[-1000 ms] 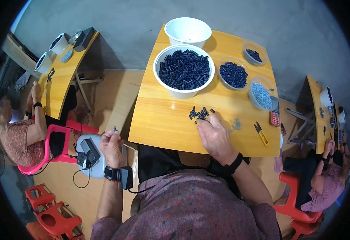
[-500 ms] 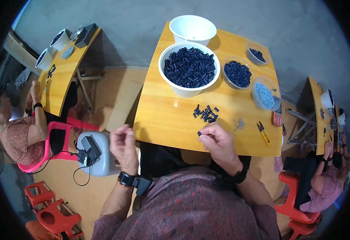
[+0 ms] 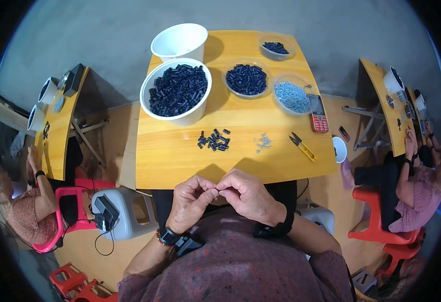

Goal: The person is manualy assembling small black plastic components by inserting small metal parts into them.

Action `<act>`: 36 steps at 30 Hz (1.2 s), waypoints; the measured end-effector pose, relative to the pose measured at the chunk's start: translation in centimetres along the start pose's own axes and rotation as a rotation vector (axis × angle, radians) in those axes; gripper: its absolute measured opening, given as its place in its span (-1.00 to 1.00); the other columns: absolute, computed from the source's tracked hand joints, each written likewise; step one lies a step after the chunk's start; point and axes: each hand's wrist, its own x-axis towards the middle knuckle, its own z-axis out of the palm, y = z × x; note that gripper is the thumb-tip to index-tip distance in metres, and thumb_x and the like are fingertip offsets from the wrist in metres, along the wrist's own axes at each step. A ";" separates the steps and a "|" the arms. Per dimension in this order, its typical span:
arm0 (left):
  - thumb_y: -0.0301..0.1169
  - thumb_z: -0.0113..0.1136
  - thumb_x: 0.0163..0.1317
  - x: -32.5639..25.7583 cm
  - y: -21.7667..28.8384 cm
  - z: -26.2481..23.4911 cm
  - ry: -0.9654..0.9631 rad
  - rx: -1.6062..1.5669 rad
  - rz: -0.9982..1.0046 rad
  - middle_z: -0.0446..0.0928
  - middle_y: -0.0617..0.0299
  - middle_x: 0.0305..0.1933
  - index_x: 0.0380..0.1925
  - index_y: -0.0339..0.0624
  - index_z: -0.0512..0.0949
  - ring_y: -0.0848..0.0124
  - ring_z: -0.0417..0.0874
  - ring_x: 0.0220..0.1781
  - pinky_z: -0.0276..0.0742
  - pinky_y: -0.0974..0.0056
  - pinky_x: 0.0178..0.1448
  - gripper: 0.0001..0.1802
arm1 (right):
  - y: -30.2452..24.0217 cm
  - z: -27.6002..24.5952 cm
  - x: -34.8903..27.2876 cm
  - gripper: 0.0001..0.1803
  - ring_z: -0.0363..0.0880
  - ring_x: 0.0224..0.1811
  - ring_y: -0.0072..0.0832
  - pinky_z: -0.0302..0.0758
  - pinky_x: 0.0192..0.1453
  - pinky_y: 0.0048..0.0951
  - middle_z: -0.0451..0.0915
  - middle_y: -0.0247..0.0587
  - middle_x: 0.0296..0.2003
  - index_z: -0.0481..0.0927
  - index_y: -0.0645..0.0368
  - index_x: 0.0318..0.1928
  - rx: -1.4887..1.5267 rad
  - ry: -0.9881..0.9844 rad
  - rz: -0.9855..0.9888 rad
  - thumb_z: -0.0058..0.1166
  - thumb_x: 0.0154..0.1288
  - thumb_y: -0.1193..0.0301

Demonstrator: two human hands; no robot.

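My left hand (image 3: 194, 202) and my right hand (image 3: 249, 197) meet in front of the near table edge, thumbs and fingertips pinched together. Whatever lies between the fingertips is hidden. Beyond them on the yellow wooden table is a small pile of short black tubular pieces (image 3: 214, 140). To its right lie several tiny silvery pins or screws (image 3: 264, 143). A pair of thread snips (image 3: 306, 151) with yellow handles rests farther right, blades slightly apart.
A white tub (image 3: 193, 119) heaped with black pieces stands behind the pile, another white tub (image 3: 200, 53) behind it. Clear bowls (image 3: 247, 96) hold black pieces and silvery-blue bits. A red keypad phone (image 3: 319, 123) lies at the right edge. People sit at tables (image 3: 74, 141) on both sides.
My hands, apart before, have come together at the fingertips. The black piece seen in my right fingers is now out of sight. The head view has shifted, moving the table leftward.
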 end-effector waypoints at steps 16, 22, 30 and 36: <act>-0.52 0.12 0.37 1.3 -0.2 0.8 0.087 -0.126 -0.098 0.56 0.28 -0.33 -0.18 -0.28 0.53 0.53 0.56 -0.37 0.54 0.40 -0.22 -0.91 | 5.1 -9.8 0.0 -0.93 0.56 -0.29 -0.13 0.49 -0.22 -0.28 0.53 -0.03 -0.35 0.59 0.28 -0.28 -0.576 0.322 -0.010 0.10 0.20 0.62; -0.51 0.12 0.37 1.5 -0.9 0.1 0.111 -0.154 -0.131 0.55 0.27 -0.33 -0.16 -0.25 0.50 0.52 0.57 -0.38 0.57 0.39 -0.23 -0.90 | 5.0 -9.7 0.1 -0.98 0.56 -0.27 -0.07 0.49 -0.20 -0.23 0.50 -0.02 -0.35 0.56 0.28 -0.34 -0.610 0.279 0.041 0.11 0.20 0.58; -0.51 0.14 0.37 1.4 -0.6 0.3 0.115 -0.260 -0.119 0.57 0.24 -0.32 -0.15 -0.27 0.50 0.50 0.59 -0.38 0.59 0.39 -0.23 -0.90 | 4.2 -9.3 -0.1 -0.95 0.55 -0.26 -0.06 0.50 -0.19 -0.21 0.50 -0.01 -0.35 0.51 0.27 -0.31 -0.549 0.235 0.000 0.09 0.26 0.55; -0.55 0.17 0.35 1.1 0.9 1.0 0.034 -0.339 -0.120 0.58 0.20 -0.30 -0.17 -0.31 0.51 0.47 0.61 -0.35 0.59 0.37 -0.20 -0.90 | -0.4 -5.4 0.4 -0.96 0.60 -0.30 -0.58 0.54 -0.23 -0.54 0.59 -0.27 -0.38 0.56 0.27 -0.26 0.129 0.099 0.244 0.14 0.28 0.59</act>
